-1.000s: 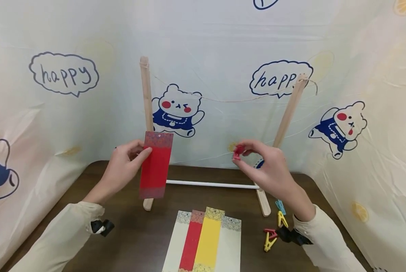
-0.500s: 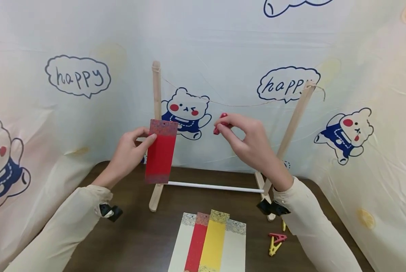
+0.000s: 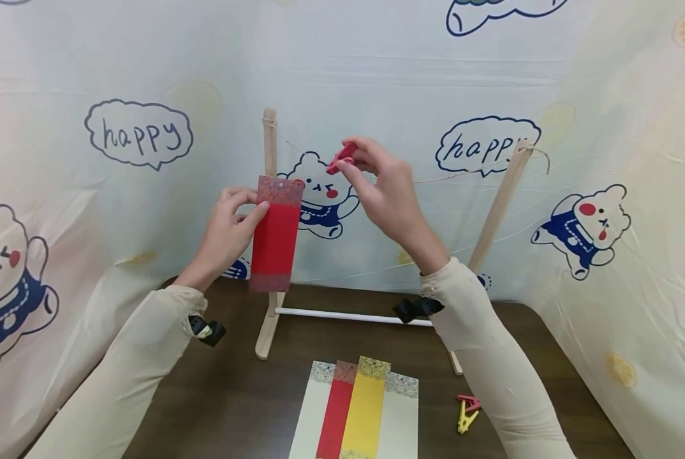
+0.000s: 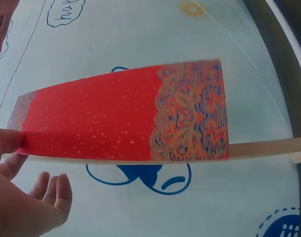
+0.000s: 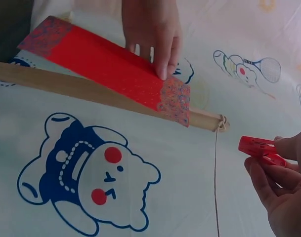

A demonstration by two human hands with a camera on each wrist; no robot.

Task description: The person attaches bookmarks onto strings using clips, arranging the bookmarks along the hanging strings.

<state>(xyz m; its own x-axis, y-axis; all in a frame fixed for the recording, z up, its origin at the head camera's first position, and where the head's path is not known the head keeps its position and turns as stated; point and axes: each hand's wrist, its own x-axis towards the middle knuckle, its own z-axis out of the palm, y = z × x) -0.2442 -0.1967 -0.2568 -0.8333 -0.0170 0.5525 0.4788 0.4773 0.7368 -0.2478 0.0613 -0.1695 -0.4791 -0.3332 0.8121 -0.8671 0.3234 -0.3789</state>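
My left hand [image 3: 228,223] pinches a red bookmark [image 3: 275,239] by its upper left edge, thumb in front. The bookmark hangs upright, with patterned bands at both ends and a small hole near the top. It overlaps the left wooden post [image 3: 270,143] of a stand. In my right hand [image 3: 385,191], a red clothespin [image 3: 342,157] is pinched between thumb and fingers, up and right of the bookmark. A thin string [image 5: 216,182] runs from the post top; in the head view my right hand covers part of it.
A right wooden post [image 3: 500,207] and a white rod [image 3: 342,315] complete the stand's frame. White, red and yellow bookmarks [image 3: 364,408] lie fanned on the dark table [image 3: 205,389]. A red clothespin [image 3: 470,401] and a yellow clothespin [image 3: 465,419] lie beside my right sleeve.
My right hand has moved up and left with the clothespin, toward the string. My left hand has raised the bookmark in front of the left post. The head view has shifted slightly.
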